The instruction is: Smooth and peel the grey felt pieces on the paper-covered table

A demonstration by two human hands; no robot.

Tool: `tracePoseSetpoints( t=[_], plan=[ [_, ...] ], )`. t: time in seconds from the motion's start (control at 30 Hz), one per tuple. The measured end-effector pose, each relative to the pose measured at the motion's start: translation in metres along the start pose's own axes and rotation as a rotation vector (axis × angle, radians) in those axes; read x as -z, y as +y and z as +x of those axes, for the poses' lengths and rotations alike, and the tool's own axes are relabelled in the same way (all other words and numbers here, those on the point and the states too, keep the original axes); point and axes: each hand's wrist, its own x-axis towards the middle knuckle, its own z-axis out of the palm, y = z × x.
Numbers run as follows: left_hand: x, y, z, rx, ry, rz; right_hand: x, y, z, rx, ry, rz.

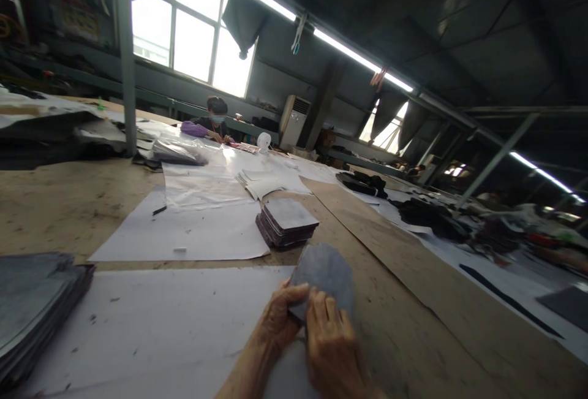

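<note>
A grey, rounded piece (327, 269) is held between my two hands, low in the middle of the head view. My left hand (281, 313) grips its left edge, thumb on top and fingers curled beneath. My right hand (328, 328) presses on its near part with the fingers held together. Just beyond it stands a stack of grey pieces with dark edges (287, 222). Below my hands, another pale grey surface (291, 371) shows partly. What lies under my right palm is hidden.
A larger grey stack (34, 301) sits at the left edge. White sheets (184, 301) cover part of the brown table (390, 307). Pale cut pieces (261, 183) lie farther back. Across the table a person (214, 123) sits near a post (126, 56). Dark fabric lies right.
</note>
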Motion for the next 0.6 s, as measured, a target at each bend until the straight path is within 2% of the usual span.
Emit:
tracePoseSetpoints(
  t=[0.07, 0.1, 0.17, 0.2, 0.23, 0.27, 0.33, 0.4, 0.43, 0.5, 0.57, 0.6],
  plan=[
    [-0.001, 0.000, 0.001, 0.009, 0.031, 0.020, 0.006, 0.025, 0.004, -0.033, -0.041, 0.321],
    [-0.002, 0.000, 0.001, 0.024, 0.031, 0.029, 0.011, 0.042, 0.010, -0.129, -0.052, 0.451],
    [-0.007, 0.002, -0.002, 0.074, 0.006, 0.050, 0.019, 0.079, 0.026, -0.499, -0.006, 0.513],
    [-0.010, 0.003, -0.004, 0.104, -0.012, 0.061, 0.022, 0.096, 0.035, -0.668, -0.069, 0.568],
    [-0.012, 0.004, -0.005, 0.133, -0.029, 0.070, 0.024, 0.111, 0.041, -0.783, -0.224, 0.698],
    [-0.014, 0.006, -0.007, 0.156, -0.042, 0.077, 0.026, 0.122, 0.046, -0.775, -0.362, 0.807],
    [-0.015, 0.008, -0.008, 0.182, -0.052, 0.086, 0.028, 0.131, 0.048, -0.740, -0.738, 1.192],
    [-0.013, 0.008, -0.008, 0.189, -0.041, 0.093, 0.029, 0.127, 0.044, -0.739, -0.967, 1.518],
    [-0.011, 0.009, -0.007, 0.185, -0.028, 0.097, 0.030, 0.123, 0.041, -0.785, -0.997, 1.603],
    [-0.007, 0.008, -0.003, 0.162, 0.011, 0.105, 0.035, 0.116, 0.038, -0.916, -0.943, 1.589],
    [-0.002, 0.007, 0.002, 0.118, 0.064, 0.102, 0.045, 0.116, 0.039, -1.017, -0.834, 1.446],
    [0.000, 0.006, 0.004, 0.094, 0.096, 0.095, 0.051, 0.119, 0.041, -1.026, -0.724, 1.356]
  ],
)
